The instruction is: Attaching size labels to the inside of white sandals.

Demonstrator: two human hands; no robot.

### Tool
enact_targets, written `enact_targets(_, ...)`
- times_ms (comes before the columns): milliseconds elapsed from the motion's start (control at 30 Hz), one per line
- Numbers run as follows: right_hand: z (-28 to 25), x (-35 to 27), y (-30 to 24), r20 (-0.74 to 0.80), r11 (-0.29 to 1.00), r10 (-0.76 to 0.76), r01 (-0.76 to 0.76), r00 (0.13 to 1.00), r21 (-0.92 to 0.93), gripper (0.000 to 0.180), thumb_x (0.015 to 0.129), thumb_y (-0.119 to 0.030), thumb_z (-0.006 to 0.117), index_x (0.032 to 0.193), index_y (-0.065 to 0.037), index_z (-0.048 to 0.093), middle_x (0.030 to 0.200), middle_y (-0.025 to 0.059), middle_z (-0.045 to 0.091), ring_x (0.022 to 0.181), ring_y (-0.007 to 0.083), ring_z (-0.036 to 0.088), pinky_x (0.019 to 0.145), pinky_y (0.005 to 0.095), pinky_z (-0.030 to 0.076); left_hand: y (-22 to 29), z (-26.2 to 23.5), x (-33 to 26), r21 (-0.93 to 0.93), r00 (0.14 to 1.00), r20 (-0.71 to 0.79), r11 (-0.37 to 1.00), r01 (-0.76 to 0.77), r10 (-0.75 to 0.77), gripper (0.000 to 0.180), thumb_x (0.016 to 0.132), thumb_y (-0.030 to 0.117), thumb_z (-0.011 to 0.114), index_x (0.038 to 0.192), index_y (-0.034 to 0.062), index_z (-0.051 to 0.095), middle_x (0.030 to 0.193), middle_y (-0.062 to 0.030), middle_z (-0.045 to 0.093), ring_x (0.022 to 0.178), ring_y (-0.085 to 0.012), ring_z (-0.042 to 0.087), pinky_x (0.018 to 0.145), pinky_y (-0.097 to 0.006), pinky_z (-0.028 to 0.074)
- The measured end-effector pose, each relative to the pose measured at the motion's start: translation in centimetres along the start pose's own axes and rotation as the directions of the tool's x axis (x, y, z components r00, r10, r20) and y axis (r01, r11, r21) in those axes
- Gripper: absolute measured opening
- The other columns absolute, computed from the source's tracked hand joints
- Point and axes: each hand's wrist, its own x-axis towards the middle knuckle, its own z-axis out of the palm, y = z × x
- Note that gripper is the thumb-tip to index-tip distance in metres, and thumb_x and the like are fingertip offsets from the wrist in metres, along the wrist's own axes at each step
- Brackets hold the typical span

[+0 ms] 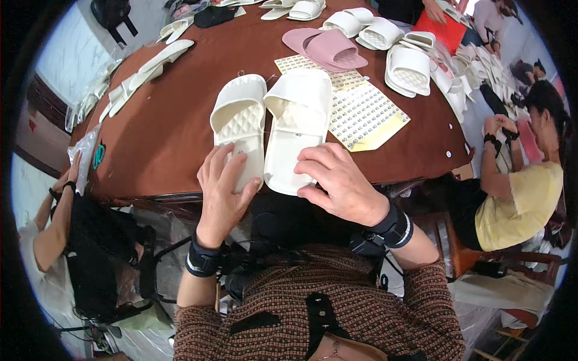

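Note:
Two white quilted slide slippers lie side by side in front of me, toes pointing away, at the near edge of the table. My left hand [224,183] is on the heel of the left slipper [238,114], fingers on its footbed and thumb at the heel's right edge. My right hand [337,180] grips the right slipper [301,120] near its heel, with curled fingers at the right edge and thumb low. A small dark printed mark shows on the right slipper's footbed; the left one's is partly covered by fingers.
Yellow-edged sticker sheets [367,114] lie to the right, with pink slippers [325,48] partly over them. More white slippers [408,69] stand along the brown table [162,132]. Green-handled scissors [99,156] lie at left. Co-workers sit on both sides, one in yellow [521,204].

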Motion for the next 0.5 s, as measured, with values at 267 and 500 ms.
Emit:
enact_targets(267, -0.4, 0.1, -0.1, 0.022, 0.999, -0.05, 0.051, 0.999, -0.021, 0.029, 0.075, -0.012, 0.073, 0.1, -0.005, 0.059, 0.108, 0.0081, 0.055, 0.104, 0.029, 0.05, 0.089, 0.0384, 0.041, 2.0, -0.9, 1.8, 0.083, 0.963, 0.112, 0.964, -0.253, 0.244, 0.041, 0.08, 0.028, 0.072, 0.118, 0.0146, 0.065, 0.137, -0.0092, 0.05, 0.126, -0.0376, 0.043, 0.105, -0.05, 0.031)
enact_targets(500, -1.3, 1.6, 1.6, -0.06, 0.97, 0.153, -0.138, 0.986, 0.199, 0.012, 0.083, -0.004, 0.063, 0.094, -0.001, 0.059, 0.084, 0.0139, 0.06, 0.08, 0.0312, 0.058, 0.074, 0.0385, 0.047, 2.3, 0.5, 1.3, 0.042, 0.954, 0.116, 0.958, -0.283, 0.276, 0.04, 0.08, 0.032, 0.07, 0.115, 0.0146, 0.067, 0.129, -0.0064, 0.057, 0.119, -0.0346, 0.049, 0.103, -0.051, 0.034)
